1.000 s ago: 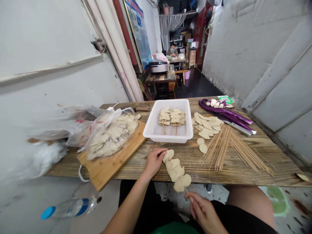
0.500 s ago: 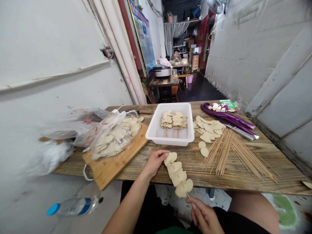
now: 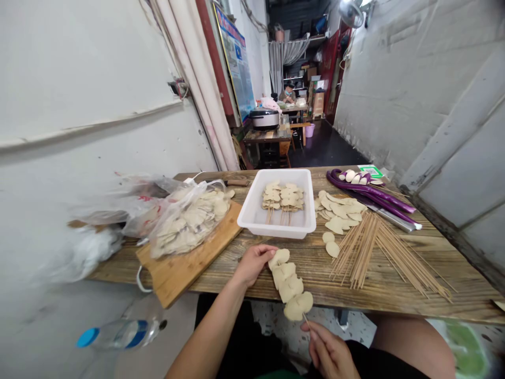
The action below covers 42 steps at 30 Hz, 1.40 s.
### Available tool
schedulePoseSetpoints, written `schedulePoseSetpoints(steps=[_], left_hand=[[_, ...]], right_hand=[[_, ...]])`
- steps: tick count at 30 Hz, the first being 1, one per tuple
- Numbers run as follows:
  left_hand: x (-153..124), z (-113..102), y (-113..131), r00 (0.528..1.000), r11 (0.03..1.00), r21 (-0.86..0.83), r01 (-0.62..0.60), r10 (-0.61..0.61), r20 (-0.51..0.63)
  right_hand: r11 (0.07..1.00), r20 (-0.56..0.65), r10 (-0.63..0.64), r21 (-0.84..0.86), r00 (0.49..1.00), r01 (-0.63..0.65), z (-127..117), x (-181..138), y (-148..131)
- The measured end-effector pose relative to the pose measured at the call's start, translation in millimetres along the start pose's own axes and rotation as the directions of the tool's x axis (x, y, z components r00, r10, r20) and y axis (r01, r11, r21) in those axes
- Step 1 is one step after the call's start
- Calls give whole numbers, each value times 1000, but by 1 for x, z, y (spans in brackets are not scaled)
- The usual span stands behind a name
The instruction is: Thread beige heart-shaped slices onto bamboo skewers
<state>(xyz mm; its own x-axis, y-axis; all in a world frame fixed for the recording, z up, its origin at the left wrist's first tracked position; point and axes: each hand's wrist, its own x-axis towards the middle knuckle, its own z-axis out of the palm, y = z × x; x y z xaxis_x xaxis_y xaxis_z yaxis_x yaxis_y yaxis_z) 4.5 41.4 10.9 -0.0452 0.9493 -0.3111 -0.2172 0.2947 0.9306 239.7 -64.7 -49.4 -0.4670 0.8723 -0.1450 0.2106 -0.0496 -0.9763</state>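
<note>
A skewer of pale round slices (image 3: 289, 284) stretches from the table's front edge down toward me. My left hand (image 3: 252, 263) pinches the top slice of that skewer at the table edge. My right hand (image 3: 329, 351), below the table edge, is closed on the bare lower end of the stick. A white tray (image 3: 258, 210) just beyond holds finished skewers. Loose slices (image 3: 339, 208) and a fan of bamboo sticks (image 3: 379, 247) lie to the right.
A wooden board (image 3: 185, 263) at the left carries a plastic bag of slices (image 3: 185, 218). Purple eggplants (image 3: 371, 192) and a knife lie at the far right. A water bottle (image 3: 118, 334) lies below left. A person sits far back in the corridor.
The view has tilted slightly, so everything sits a little lower and to the right. Both hands keep their hold on the skewer with almost no movement.
</note>
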Motion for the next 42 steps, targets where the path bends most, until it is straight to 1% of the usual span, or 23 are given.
schedulePoseSetpoints(steps=[2, 5, 9, 13, 16, 20, 25, 29, 35, 42], left_hand=[[0, 2, 1, 1000, 1000, -20, 12, -12, 7], [-1, 5, 4, 1000, 997, -67, 29, -28, 7], [-1, 7, 5, 1000, 993, -119, -2, 1, -11], [-1, 7, 3, 996, 996, -26, -81, 80, -45], [0, 6, 2, 991, 993, 12, -116, 117, -64], [1, 5, 3, 994, 995, -24, -92, 90, -60], [2, 5, 2, 996, 997, -47, -59, 56, -64], [3, 5, 1, 998, 998, -49, -30, 28, -57], [2, 5, 4, 999, 999, -51, -4, 2, -37], [1, 9, 6, 1000, 999, -43, 7, -8, -14]], right_hand=[[1000, -3, -5, -5, 1000, 5, 1, 0, -1], [1000, -42, -7, 1, 999, 7, 3, 1, -3], [1000, -61, -5, 22, 998, 6, 6, 3, -2], [999, -119, -9, 41, 993, 14, 8, 4, 2], [999, -115, -25, 39, 993, 30, 7, 3, 4], [999, -36, -33, 18, 999, 34, 3, 0, 4], [998, 11, -55, -29, 998, 55, -4, -2, 3], [992, 52, -102, -72, 993, 106, -7, -2, 5], [991, 41, -101, -80, 994, 104, -7, -4, 8], [996, -18, -92, -23, 996, 92, -2, -2, 6]])
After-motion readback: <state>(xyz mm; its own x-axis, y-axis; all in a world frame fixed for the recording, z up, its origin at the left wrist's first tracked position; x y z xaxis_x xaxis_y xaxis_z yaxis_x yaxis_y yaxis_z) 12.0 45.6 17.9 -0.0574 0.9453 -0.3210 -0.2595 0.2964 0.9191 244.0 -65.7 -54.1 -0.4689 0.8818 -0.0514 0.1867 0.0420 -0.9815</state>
